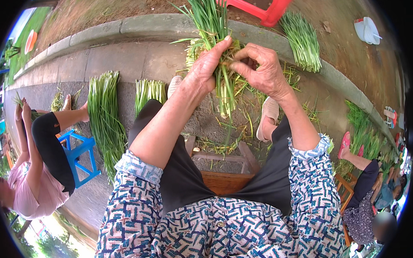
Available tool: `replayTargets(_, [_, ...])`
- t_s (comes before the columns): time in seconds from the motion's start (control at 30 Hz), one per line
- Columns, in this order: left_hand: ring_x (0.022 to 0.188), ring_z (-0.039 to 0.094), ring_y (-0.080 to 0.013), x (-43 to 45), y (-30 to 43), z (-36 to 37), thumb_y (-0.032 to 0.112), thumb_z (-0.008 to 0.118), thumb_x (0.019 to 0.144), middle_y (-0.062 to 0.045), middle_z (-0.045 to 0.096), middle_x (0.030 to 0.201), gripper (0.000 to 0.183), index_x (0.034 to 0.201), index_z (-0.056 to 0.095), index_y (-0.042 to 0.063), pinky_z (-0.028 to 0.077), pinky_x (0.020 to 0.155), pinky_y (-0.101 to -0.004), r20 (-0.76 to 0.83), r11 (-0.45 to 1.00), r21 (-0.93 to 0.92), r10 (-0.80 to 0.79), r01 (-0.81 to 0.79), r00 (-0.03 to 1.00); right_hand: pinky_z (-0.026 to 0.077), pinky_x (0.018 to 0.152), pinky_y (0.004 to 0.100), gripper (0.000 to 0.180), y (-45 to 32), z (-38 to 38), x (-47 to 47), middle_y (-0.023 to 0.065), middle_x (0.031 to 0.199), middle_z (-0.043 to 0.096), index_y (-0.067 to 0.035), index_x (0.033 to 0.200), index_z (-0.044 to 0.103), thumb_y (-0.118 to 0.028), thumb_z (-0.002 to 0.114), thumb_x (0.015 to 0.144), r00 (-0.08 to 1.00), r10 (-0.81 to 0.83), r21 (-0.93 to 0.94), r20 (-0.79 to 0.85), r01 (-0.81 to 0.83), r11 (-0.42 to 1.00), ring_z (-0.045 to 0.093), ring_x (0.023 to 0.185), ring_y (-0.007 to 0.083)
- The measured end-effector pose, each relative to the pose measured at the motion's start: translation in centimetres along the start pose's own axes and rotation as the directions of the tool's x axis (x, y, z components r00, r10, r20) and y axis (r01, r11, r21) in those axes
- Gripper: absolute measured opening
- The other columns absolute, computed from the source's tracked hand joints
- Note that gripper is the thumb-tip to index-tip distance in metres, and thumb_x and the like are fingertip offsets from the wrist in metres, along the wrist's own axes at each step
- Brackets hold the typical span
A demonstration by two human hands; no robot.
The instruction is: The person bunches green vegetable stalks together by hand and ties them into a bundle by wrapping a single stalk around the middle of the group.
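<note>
My left hand (pixel 204 66) is closed around a bunch of green leafy stalks (pixel 207 18), perhaps garlic chives, with the thumb pointing up along it. The leaves spread away past the kerb, and pale stem ends hang below the hand. Thumb and fingertips of my right hand (pixel 260 67) pinch thin, yellowish strands at the bunch's right side. Loose trimmings (pixel 220 145) litter the pavement between my shoes. Stalks with pale cut ends (pixel 193 54) lie behind my left hand, partly hidden by it.
A concrete kerb (pixel 148 27) curves across, with a red plastic stool (pixel 270 10) beyond. Stalk bundles lie at left (pixel 107 122), beside my knee (pixel 149 91) and on the kerb (pixel 302 40). A person in pink (pixel 34 189) sits near a blue stool (pixel 81 157); several people sit at right.
</note>
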State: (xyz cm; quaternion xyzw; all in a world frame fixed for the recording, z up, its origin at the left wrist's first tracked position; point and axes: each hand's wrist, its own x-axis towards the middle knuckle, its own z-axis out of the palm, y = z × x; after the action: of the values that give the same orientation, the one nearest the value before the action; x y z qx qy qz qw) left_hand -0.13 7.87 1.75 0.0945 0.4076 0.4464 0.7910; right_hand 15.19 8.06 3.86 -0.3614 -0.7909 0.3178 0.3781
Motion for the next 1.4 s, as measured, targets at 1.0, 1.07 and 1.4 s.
replayTargets(1.0, [0.057,0.047,-0.0077,-2.2,-0.3,1.1,0.028,0.069,0.079,0.001,0.052,0.072,0.027,0.092,0.052,0.011,0.039,0.046,-0.0226,0.108,0.894,0.444,-0.125,0.065,0.986,0.038,0.040,0.0228,0.005,5.4,-2.9,-0.2,0.0042,0.061,0.060,-0.001,0.078,0.063,-0.003,0.060,0.078,0.776,0.494,0.305,-0.393,-0.397,0.866,0.050,0.046,0.0076])
replayTargets(1.07, [0.049,0.043,-0.0080,-2.5,-0.1,1.0,0.024,0.067,0.080,0.000,0.050,0.067,0.022,0.087,0.051,0.010,0.036,0.045,-0.0226,0.082,0.925,0.361,-0.158,0.119,0.984,0.040,0.040,0.0217,0.005,5.9,-3.8,-0.1,0.0035,0.065,0.061,-0.002,0.082,0.064,-0.005,0.063,0.079,0.613,0.693,0.620,-0.380,-0.387,0.682,0.050,0.046,0.0079])
replayTargets(1.4, [0.048,0.039,-0.0065,-1.4,0.2,-0.7,0.027,0.057,0.087,0.004,0.044,0.063,0.023,0.094,0.051,0.006,0.033,0.046,-0.0234,0.319,0.973,-0.145,-0.127,0.181,0.939,0.050,0.051,0.0315,0.020,11.4,-8.7,-1.9,0.0126,0.077,0.062,0.002,0.094,0.056,-0.005,0.064,0.076,0.424,0.794,0.872,-0.436,-0.019,0.489,0.058,0.056,0.0183])
